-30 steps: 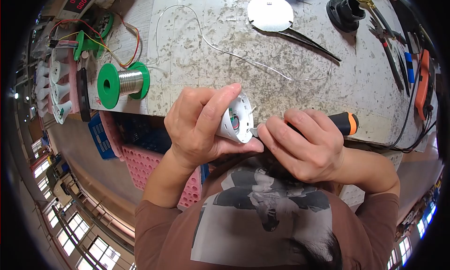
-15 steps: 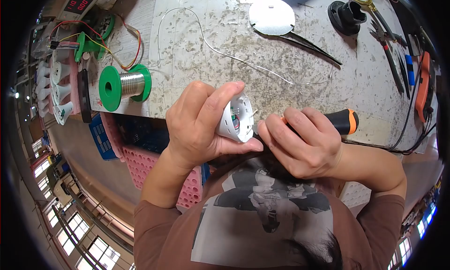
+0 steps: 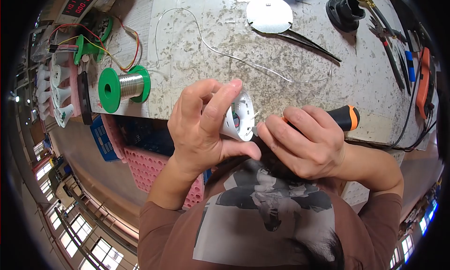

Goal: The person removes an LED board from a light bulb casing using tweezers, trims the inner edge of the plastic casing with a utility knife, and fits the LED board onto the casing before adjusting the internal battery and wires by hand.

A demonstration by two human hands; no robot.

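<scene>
White cup [image 3: 228,127] sits above the bench's [image 3: 211,82] near edge, tilted, mouth toward your right hand [image 3: 307,141]. Your left hand [image 3: 197,124] grips it, fingers along the upper side; can't tell if the thumb touches. Right grip is closed on the black-and-orange tool [image 3: 346,118], metal tip just beside the cup rim; contact unclear. Green and red parts [image 3: 236,120] show inside. Wire spool [image 3: 129,86] at left, white disc [image 3: 269,15] farther up, against black tweezers [image 3: 311,45].

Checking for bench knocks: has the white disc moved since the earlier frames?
No. The white disc still overlaps the black tweezers the same way, no visible shift.
</scene>
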